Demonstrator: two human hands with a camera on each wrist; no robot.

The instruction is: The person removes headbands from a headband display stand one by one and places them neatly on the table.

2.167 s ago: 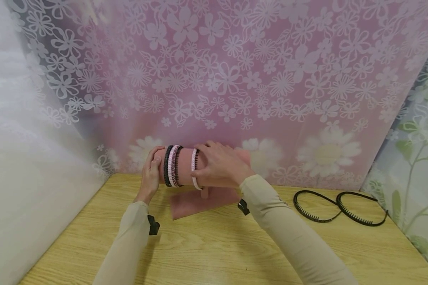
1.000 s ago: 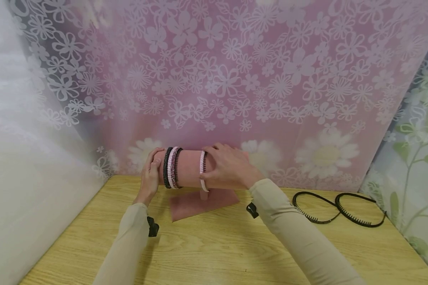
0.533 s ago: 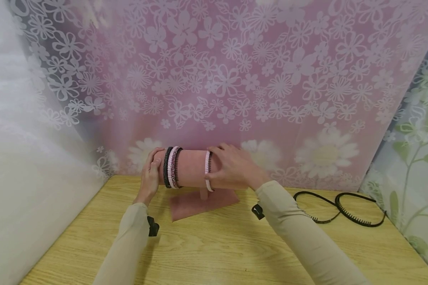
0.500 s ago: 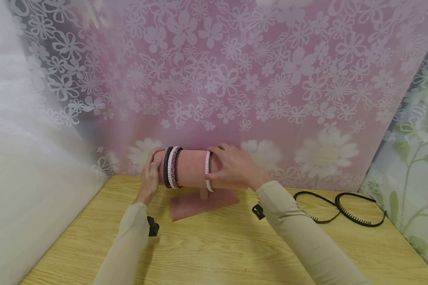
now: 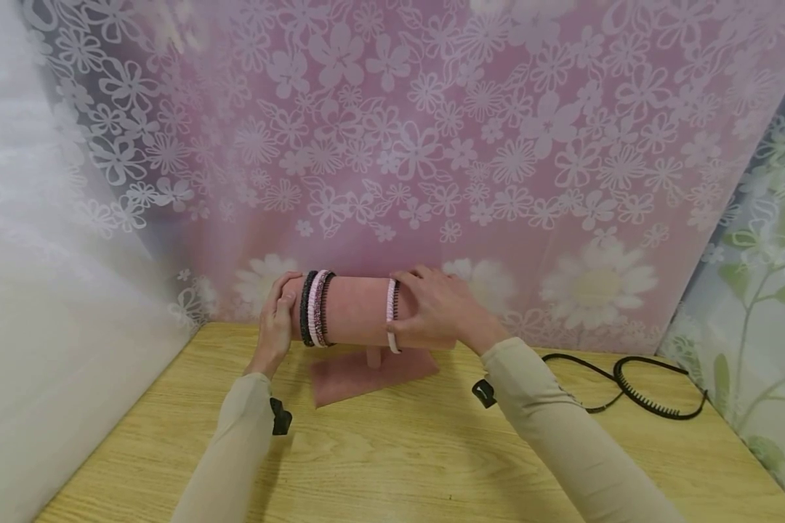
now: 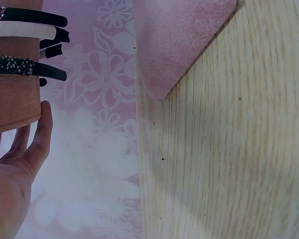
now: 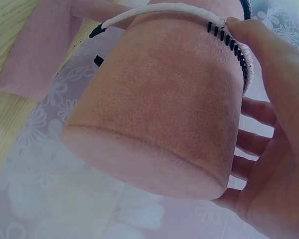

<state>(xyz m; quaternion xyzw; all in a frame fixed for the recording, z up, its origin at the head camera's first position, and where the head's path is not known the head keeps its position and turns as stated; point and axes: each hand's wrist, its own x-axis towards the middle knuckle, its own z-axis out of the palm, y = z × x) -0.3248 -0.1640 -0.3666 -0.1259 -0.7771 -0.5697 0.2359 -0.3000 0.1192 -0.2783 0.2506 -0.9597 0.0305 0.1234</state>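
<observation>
A pink plush headband stand, a padded roll on a post and flat base, stands near the back of the table. My left hand holds the roll's left end. Beside it sit a dark sparkly headband, a pale pink one and a glittery pink one, close together. My right hand holds a white headband on the right part of the roll. In the right wrist view, the thumb presses the white headband near its black comb teeth; the other fingers lie along the roll's far side.
Two black toothed headbands lie on the wooden table at right, one partly behind my right sleeve. A flowered pink curtain hangs close behind the stand. White sheeting borders the left side.
My right hand has slid the white headband rightward along the roll, away from the other three. My left hand has stayed on the left end.
</observation>
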